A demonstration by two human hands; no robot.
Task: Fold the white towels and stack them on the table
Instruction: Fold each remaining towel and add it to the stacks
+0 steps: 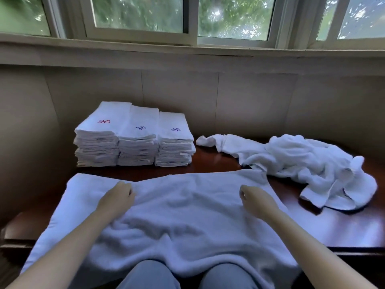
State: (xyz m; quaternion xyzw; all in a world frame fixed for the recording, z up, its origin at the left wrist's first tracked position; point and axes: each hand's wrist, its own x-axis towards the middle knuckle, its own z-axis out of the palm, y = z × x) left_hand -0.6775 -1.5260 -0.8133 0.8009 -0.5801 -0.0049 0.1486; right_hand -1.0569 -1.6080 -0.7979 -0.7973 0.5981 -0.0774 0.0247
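I sit at a dark red-brown wooden counter (352, 226), its polished top catching soft daylight. Behind the counter rises a pale panelled wall (179, 94). Above the counter, a deep ledge (187, 54) carries a row of white-framed sliding windows (193, 17), with blurred green trees (231, 13) outside.

One wide-angle camera, worn on the head, looks forward and down from close over the near edge of the table (216, 163) (knees (150, 274) just below), facing the far windows (137, 13).
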